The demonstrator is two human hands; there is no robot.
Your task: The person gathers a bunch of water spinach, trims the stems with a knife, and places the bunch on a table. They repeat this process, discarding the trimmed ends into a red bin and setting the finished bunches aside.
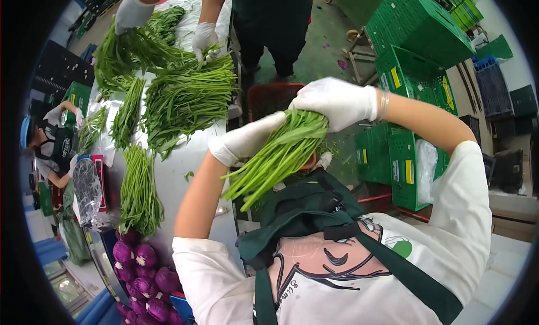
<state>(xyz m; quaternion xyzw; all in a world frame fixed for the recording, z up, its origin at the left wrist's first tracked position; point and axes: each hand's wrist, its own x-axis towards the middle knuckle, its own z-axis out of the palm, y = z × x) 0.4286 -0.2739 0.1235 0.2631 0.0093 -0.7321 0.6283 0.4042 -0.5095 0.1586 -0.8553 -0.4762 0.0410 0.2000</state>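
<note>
In white gloves, both my hands hold a bunch of water spinach (283,156) in front of my apron, its stem ends pointing down to the left. My left hand (250,138) is closed on the bunch's left side. Over the leafy end, my right hand (339,103) is closed, its fingers bent on the leaves. On the metal table (188,179) to my left lie a large pile of water spinach (191,95) and a smaller separate bunch (139,187).
A co-worker's gloved hands (205,39) handle greens at the table's far end. Another person (53,140) stands across the table near a red scale (100,182). Purple cabbages (146,285) lie at the near left. A red crate (261,92) stands below my hands; green crates (404,151) stand right.
</note>
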